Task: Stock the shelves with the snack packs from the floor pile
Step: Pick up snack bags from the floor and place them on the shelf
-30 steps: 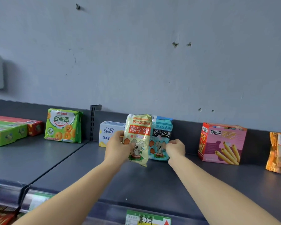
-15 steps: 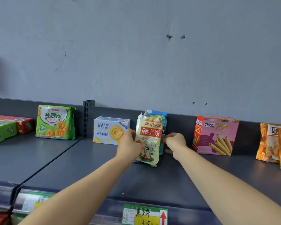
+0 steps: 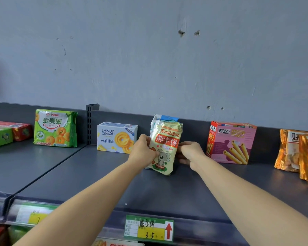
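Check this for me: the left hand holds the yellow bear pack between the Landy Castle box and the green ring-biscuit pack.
One error. In the head view, the left hand holds the yellow bear pack between the Landy Castle box and the pink roll box, not the green ring-biscuit pack, which stands farther left.
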`<state>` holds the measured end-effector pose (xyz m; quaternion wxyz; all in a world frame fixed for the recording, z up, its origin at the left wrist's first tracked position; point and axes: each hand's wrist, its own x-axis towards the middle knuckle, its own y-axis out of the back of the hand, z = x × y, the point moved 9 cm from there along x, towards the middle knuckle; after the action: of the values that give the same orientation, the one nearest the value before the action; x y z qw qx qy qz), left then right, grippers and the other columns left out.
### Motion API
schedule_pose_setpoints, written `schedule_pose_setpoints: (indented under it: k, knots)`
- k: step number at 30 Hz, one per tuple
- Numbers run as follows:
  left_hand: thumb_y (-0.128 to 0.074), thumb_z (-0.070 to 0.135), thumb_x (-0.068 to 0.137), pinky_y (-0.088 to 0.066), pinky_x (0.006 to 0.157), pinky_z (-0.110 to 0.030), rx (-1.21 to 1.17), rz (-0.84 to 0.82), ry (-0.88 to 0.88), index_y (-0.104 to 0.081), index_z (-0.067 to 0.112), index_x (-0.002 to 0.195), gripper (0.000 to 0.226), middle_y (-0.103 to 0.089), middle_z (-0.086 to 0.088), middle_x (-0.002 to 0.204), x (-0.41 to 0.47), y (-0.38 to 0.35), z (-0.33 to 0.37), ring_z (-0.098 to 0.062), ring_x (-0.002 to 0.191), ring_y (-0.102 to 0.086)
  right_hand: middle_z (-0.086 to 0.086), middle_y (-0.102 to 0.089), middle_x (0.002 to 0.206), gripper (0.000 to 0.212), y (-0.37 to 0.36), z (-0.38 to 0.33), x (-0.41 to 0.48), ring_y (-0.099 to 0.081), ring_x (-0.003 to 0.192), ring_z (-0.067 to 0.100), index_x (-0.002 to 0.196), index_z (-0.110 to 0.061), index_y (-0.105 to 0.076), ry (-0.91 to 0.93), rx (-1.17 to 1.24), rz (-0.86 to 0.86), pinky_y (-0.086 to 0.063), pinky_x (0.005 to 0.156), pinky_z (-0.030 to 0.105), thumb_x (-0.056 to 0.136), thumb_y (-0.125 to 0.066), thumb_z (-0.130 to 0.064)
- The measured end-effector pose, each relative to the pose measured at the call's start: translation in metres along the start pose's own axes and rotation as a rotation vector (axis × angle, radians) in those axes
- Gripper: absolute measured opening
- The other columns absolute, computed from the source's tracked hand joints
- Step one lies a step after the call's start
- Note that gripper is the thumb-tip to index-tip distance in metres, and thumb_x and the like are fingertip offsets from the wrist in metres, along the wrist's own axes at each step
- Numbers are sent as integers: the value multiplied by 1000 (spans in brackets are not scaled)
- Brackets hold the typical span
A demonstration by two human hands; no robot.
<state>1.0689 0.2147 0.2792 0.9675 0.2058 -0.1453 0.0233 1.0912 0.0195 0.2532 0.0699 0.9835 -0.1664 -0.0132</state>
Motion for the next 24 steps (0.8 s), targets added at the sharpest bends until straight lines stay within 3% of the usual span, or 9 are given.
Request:
schedule_pose_setpoints:
  k: [8,11,16,19,21,24]
  knots:
    - [-74,14,82,-57,80,-35,-11,26,53,-47,16,117,44,-56,4,98,-7,0,-1,-14,87,-60,10,-67,108,20,6,-6,0,-64,101,27,103,-15,-63,29,-19,3,-56,74,36,89,-56,-3]
    - [-74,15,82,-57,80,-36,0,27,56,-48,15,121,48,-61,0,107,-9,2,1,-15,87,-63,12,-67,107,17,13,-10,-4,-64,100,27,94,-16,-64,53,-51,-1,-58,78,37,89,-56,-3]
    - [-73,15,83,-54,69,-27,11,40,33,-47,14,126,50,-61,0,103,-15,7,8,-12,82,-61,12,-67,101,15,23,-19,-15,-64,98,28,89,-18,-65,133,-186,10,-57,81,37,90,-57,-6]
    - [-72,17,84,-54,72,-30,53,52,8,-48,14,126,48,-62,-1,103,-20,10,11,-15,86,-63,9,-66,101,17,29,-24,-24,-63,94,27,98,-17,-69,191,-356,27,-58,81,40,89,-56,-9]
    - [-71,18,85,-51,65,-26,107,60,-27,-48,14,126,47,-62,-3,106,-24,12,15,-15,86,-61,5,-66,101,20,32,-30,-34,-61,93,24,105,-15,-69,248,-517,41,-57,83,40,90,-56,-13]
    - [-68,19,87,-47,66,-27,202,66,-88,-48,12,128,46,-59,-3,108,-30,15,20,-16,85,-56,3,-67,108,20,34,-40,-53,-61,96,23,108,-17,-69,313,-746,62,-55,80,34,92,-56,-19]
